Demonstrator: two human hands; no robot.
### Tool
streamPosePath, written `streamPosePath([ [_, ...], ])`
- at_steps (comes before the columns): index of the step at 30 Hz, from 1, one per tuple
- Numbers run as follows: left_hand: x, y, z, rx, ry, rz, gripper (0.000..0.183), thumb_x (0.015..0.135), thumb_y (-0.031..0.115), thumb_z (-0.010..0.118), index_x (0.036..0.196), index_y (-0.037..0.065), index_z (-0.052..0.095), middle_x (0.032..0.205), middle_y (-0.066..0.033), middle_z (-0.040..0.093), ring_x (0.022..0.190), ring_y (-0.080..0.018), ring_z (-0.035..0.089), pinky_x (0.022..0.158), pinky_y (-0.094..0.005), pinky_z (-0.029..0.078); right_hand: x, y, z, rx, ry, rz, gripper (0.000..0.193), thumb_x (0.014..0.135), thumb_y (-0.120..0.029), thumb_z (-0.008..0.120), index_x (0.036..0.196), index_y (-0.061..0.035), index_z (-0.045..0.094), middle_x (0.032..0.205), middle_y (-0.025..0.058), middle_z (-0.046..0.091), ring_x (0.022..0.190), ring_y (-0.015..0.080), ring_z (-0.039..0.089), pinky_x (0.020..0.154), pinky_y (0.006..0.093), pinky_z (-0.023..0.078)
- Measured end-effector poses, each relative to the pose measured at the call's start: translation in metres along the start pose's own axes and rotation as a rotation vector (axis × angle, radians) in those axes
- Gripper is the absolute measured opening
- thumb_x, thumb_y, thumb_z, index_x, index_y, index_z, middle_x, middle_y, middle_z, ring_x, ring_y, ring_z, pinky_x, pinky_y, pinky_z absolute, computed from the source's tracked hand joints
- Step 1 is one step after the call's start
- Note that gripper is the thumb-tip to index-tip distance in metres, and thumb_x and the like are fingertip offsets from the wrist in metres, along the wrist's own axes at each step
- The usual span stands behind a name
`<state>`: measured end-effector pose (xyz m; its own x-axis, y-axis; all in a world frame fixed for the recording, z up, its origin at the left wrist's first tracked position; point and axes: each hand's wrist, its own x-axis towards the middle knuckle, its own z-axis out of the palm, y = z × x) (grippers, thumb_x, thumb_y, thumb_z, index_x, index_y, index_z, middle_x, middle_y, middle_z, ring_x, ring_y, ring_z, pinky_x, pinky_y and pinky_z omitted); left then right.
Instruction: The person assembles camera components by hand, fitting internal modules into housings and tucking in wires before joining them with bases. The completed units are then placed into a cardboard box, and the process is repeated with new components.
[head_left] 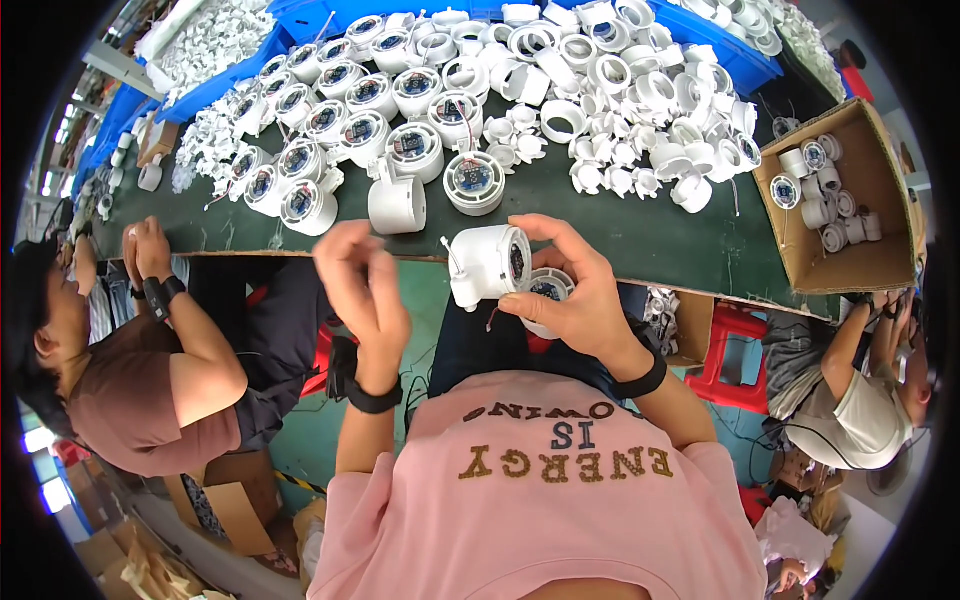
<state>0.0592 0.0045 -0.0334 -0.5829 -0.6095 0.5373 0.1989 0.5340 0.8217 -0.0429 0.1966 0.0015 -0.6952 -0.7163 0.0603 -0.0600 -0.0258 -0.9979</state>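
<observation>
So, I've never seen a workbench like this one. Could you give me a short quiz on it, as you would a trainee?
1. Which hand holds the white casing?

2. What colour are the bins behind the white parts?
a) red
b) blue
c) black

3. True or false: the left hand is gripping the cardboard box.

Key:
1. The right hand.
2. b.
3. False: the box stands far off at the right, and nothing shows in the left hand.
</observation>
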Motion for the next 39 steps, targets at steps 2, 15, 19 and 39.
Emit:
streamPosePath([
  [2,-0.009,0.013,0.004,-0.368,-0.288,-0.196,0.051,0.084,0.016,0.057,0.129,-0.001,0.037,0.125,-0.0146,0.043,0.107,-0.0221,0.049,0.088,-0.0347,0.041,0.000,0.001,0.004,0.051,-0.016,0.038,0.068,0.068,-0.012,0.080,0.126,-0.0021,0.047,0.114,0.0062,0.055,0.087,0.0111,0.057,0.077,0.0249,0.047],
  [15,-0.019,0.030,0.006,-0.662,-0.533,-0.309,0.071,0.084,0.022,0.063,0.140,0.002,0.023,0.128,-0.0152,0.043,0.117,-0.0228,0.046,0.097,-0.0353,0.038,-0.005,-0.003,0.014,0.087,-0.062,0.003,0.066,0.065,-0.010,0.082,0.122,-0.0029,0.050,0.111,0.0059,0.057,0.088,0.0108,0.057,0.078,0.0257,0.047],
  [19,-0.022,0.032,0.001,-0.678,-0.503,-0.311,0.071,0.085,0.021,0.063,0.141,0.001,0.023,0.129,-0.0150,0.042,0.118,-0.0230,0.045,0.099,-0.0355,0.036,-0.010,-0.012,0.013,0.065,-0.054,0.060,0.064,0.066,-0.009,0.081,0.122,-0.0030,0.050,0.109,0.0048,0.056,0.089,0.0112,0.057,0.079,0.0252,0.047],
  [39,-0.027,0.054,-0.008,-0.552,-0.564,-0.209,0.075,0.078,0.008,0.065,0.141,0.003,0.024,0.134,-0.0155,0.039,0.122,-0.0231,0.043,0.100,-0.0356,0.035,-0.026,-0.016,0.008,-0.029,-0.069,-0.275,0.066,0.066,-0.008,0.081,0.123,0.0003,0.049,0.109,0.0078,0.052,0.092,0.0145,0.059,0.078,0.0258,0.048],
])
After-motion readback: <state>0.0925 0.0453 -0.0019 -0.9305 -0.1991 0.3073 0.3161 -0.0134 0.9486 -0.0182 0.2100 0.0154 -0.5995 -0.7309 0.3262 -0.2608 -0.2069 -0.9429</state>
